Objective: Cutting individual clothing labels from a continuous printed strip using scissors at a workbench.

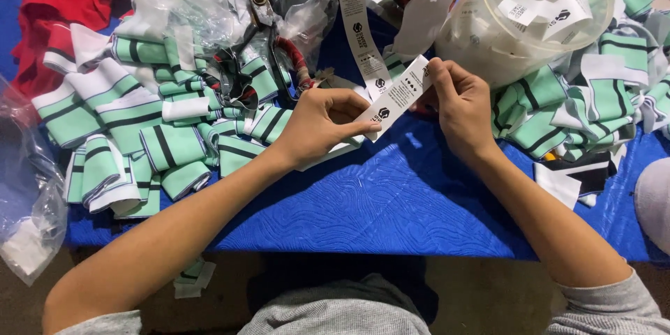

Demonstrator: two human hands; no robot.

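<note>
both hands are pinching one white label (398, 98) over the blue cloth (391, 195), left hand (317, 125) gripping the lower end, right hand (457, 105) the upper, keeping it taut and readable. it's hanging off a long tape (359, 21), with a tub (530, 14) of cut labels and scissors (269, 49) sitting close by.

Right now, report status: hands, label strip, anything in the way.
Left hand and right hand both pinch the white label strip. Strip held above the blue cloth. Scissors and plastic tub close behind.
</note>
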